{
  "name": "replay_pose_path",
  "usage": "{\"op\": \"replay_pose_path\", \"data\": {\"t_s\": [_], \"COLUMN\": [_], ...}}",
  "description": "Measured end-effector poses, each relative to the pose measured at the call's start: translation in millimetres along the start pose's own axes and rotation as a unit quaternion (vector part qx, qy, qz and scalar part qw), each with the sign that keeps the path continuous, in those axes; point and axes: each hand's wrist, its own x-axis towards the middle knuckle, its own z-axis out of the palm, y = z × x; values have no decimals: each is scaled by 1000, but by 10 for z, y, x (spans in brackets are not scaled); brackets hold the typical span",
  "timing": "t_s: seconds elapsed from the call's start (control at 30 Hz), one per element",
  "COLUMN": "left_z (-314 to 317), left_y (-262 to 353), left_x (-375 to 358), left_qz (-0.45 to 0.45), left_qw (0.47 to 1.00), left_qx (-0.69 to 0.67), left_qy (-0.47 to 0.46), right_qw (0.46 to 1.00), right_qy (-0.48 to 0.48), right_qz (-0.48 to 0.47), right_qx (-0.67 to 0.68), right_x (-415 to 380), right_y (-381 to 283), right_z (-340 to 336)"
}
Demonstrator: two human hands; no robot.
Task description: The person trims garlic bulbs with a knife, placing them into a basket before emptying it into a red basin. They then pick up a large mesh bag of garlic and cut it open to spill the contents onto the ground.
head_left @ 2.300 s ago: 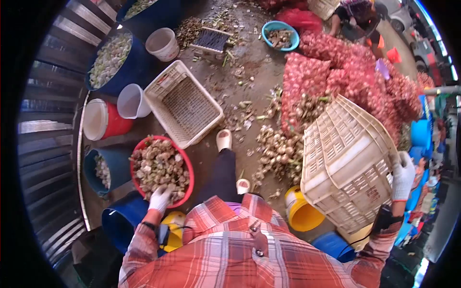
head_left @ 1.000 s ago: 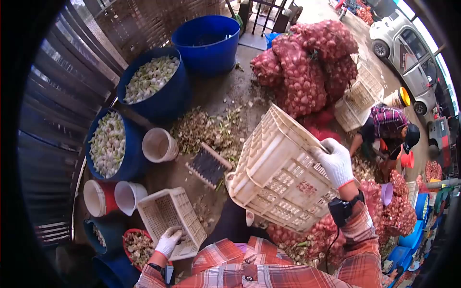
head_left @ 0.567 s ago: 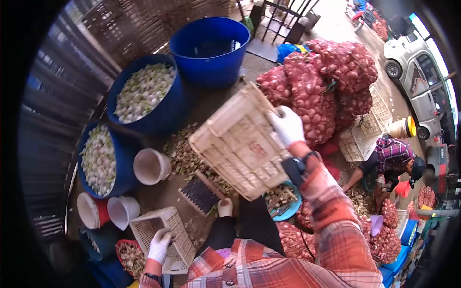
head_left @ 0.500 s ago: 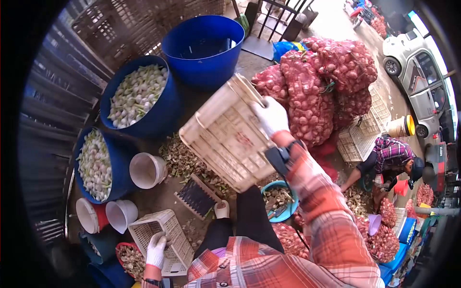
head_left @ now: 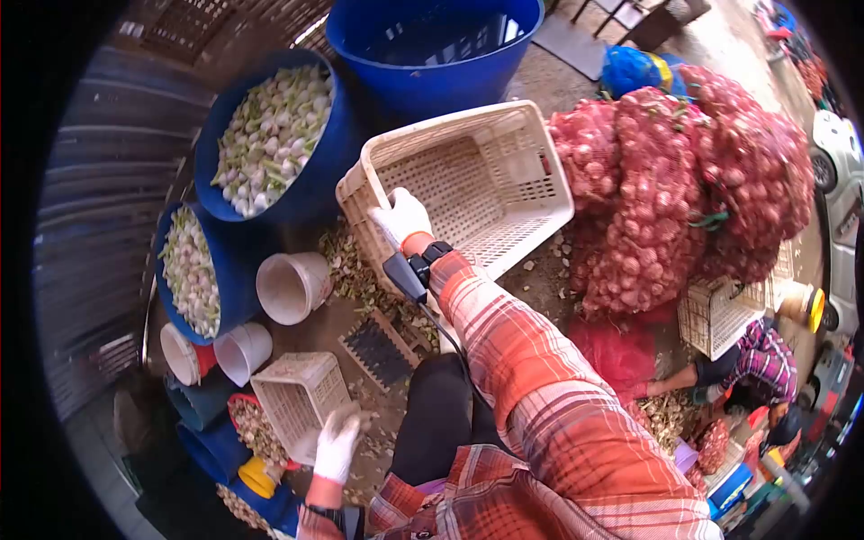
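Note:
My right hand (head_left: 402, 219), in a white glove, grips the left end rim of a large off-white plastic crate (head_left: 531, 202). The crate hangs tilted in front of me with its hollow inside showing, and nothing lies in it. Low on the left, my left hand (head_left: 337, 445) has its gloved fingers loosely spread, a little blurred, and overlaps the near edge of a smaller white crate (head_left: 328, 382). That one lies tipped on the ground beside a red-rimmed basin of garlic pieces (head_left: 256, 427).
Blue tubs (head_left: 216, 126) of peeled garlic stand at the left; a big blue tub (head_left: 432, 67) is behind. Red net sacks of bulbs (head_left: 648, 207) pile up at the right. White buckets (head_left: 292, 288) and a toothed board (head_left: 378, 349) sit nearby. Another person (head_left: 760, 364) crouches far right.
The large crate has turned from showing its underside to showing its inside, and my right hand has moved left and down with it. My left hand has moved slightly right. The view has shifted.

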Motion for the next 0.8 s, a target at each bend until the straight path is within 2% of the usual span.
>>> {"op": "replay_pose_path", "data": {"t_s": [0.1, 0.13, 0.17, 0.23, 0.3, 0.37, 0.43, 0.47, 0.5, 0.53, 0.57, 0.6, 0.63, 0.67, 0.7, 0.73, 0.77, 0.8], "left_z": [246, 321, 393, 475, 461, 508, 465, 550, 605, 550, 531, 609, 691, 702, 672, 635, 551, 548], "left_y": [128, 201, 232, 189, 122, 109, 2, 112, 190, 71, -50, -43, -2, -54, -103, -192, -214, -161], "left_x": [625, 844, 1045, 1602, 2221, 2772, 3392, 3524, 3633, 3895, 4147, 4246, 4322, 4480, 4617, 4739, 4822, 4816], "left_qz": [29, 39, 45, 40, 34, 30, 26, 45, 61, 40, 20, 10, -2, -23, -42, -19, -4, -13], "left_qw": [996, 994, 992, 992, 986, 984, 963, 956, 948, 947, 946, 962, 975, 975, 975, 984, 976, 977], "left_qx": [43, 58, 73, 44, 122, 167, 268, 285, 305, 309, 313, 268, 222, 220, 219, 175, 214, 211], "left_qy": [-66, -80, -94, -109, -110, -53, 24, 45, 67, 76, 87, 58, 31, 12, -2, 12, 21, 37], "right_qw": [1000, 997, 995, 997, 994, 973, 916, 945, 925, 870, 837, 859, 758, 872, 985, 957, 987, 953], "right_qy": [17, 40, 42, -5, 99, 153, 177, 112, 79, 40, 55, -29, -115, 59, 139, 121, 139, 161], "right_qz": [0, -21, -65, -38, -44, 171, 336, 285, 268, 314, 351, 253, 224, 310, 31, -128, 83, 250], "right_qx": [8, 67, 64, 59, -21, -19, 129, 117, 260, 379, 416, 444, 602, 375, 95, -232, 11, 66], "right_x": [184, 193, 187, 100, -12, -144, -309, -336, -318, -309, -209, -68, 20, 183, 470, 385, 650, 734], "right_y": [395, 537, 653, 840, 1531, 2450, 3045, 3551, 3979, 3654, 3830, 4112, 3962, 3761, 4625, 3941, 4031, 3552], "right_z": [407, 363, 239, -195, -523, -830, -1002, -1080, -1045, -1081, -1014, -953, -956, -802, -407, -604, -376, -363]}}
